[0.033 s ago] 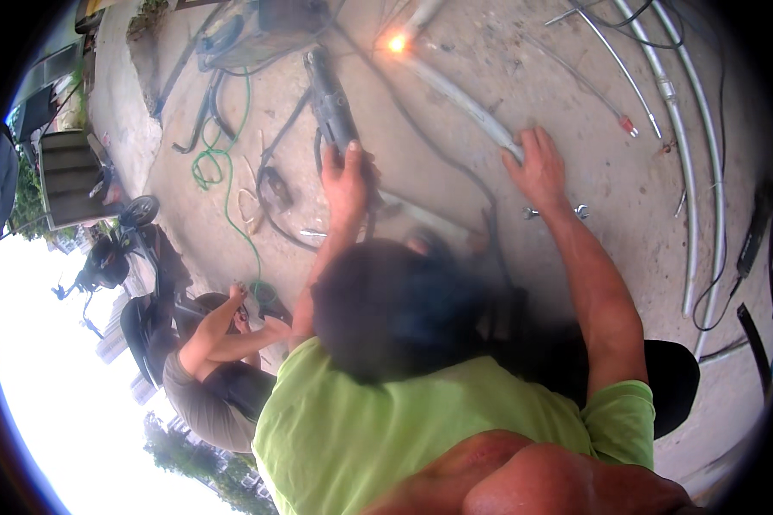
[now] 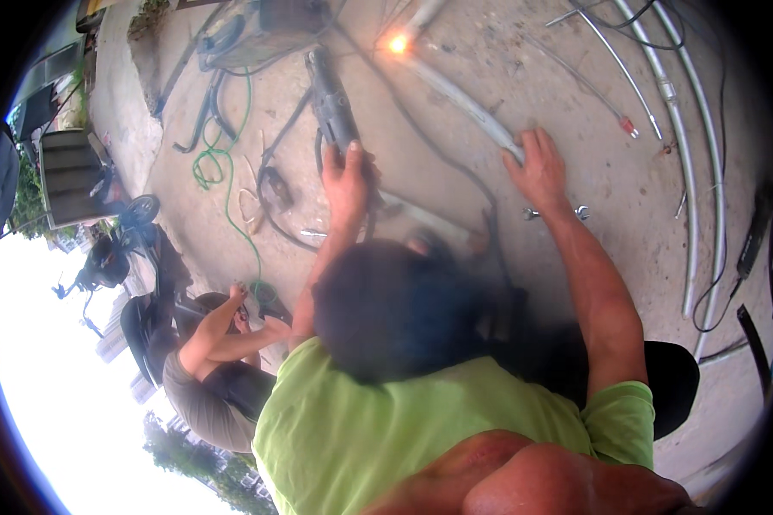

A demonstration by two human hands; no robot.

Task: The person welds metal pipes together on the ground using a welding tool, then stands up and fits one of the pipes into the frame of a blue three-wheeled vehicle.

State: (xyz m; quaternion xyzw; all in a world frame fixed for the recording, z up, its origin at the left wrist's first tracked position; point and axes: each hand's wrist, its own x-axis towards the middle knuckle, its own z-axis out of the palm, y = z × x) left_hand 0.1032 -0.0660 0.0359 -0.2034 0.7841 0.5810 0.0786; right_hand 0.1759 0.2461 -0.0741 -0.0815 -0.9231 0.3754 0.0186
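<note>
My left hand (image 2: 347,184) is closed round the rear of a long dark cylindrical handheld tool (image 2: 331,99); its exact kind is unclear. A thin line seems to run from the tool's front toward a bright orange-white glow (image 2: 398,43). That glow sits at the far end of a grey metal pipe (image 2: 462,101), where another pipe piece (image 2: 425,15) meets it. Around the near end of the grey pipe, my right hand (image 2: 538,167) is wrapped. A double-ended wrench (image 2: 581,212) lies on the ground partly under my right forearm. Dark cloth hides the ground close to me.
A dark box-like unit (image 2: 270,34) stands at the far left, with cables around it. Green cord (image 2: 210,167) and a dark cable (image 2: 421,142) cross the concrete. Long pipes (image 2: 684,163) lie at right. A person in grey (image 2: 210,386) crouches at left beside a motorbike (image 2: 112,257).
</note>
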